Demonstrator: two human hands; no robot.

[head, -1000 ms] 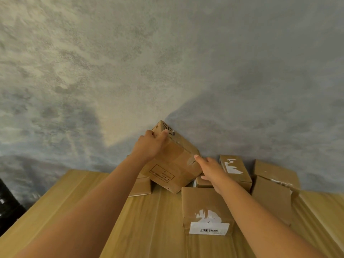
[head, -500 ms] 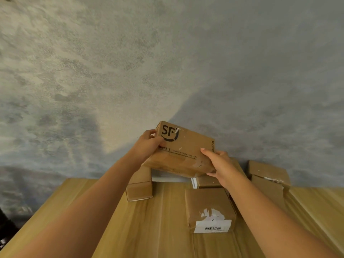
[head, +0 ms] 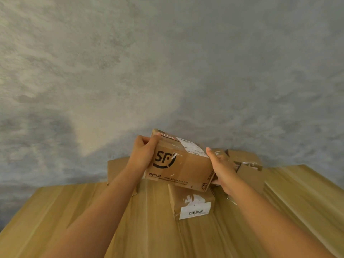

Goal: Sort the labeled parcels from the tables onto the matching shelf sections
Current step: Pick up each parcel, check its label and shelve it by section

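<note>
The person holds a brown cardboard parcel point(head: 183, 162) up off the wooden tabletop point(head: 78, 211), one of the hands at each end. The left hand point(head: 143, 155) grips the parcel's left end, thumb over the top edge and fingers curled round the far side. The right hand point(head: 222, 167) clasps the right end, fingers reaching up along the end face and thumb tucked beneath the lower corner. The parcel is tilted, its printed face turned toward the camera, with a black "SF" logo just beside the left hand and a phone number and web address along the lower edge. A white shipping label point(head: 192, 147) lies on the top face, between the two hands; its text is too small to read.

Directly below the held parcel, between the forearms, a smaller box point(head: 193, 203) rests on the tabletop, with a white barcode sticker on its near side. Beyond the right hand, more cardboard boxes point(head: 245, 162) sit against the mottled grey wall point(head: 167, 62). Behind the left wrist, part of another box point(head: 116, 170) shows, mostly hidden by the arm.
</note>
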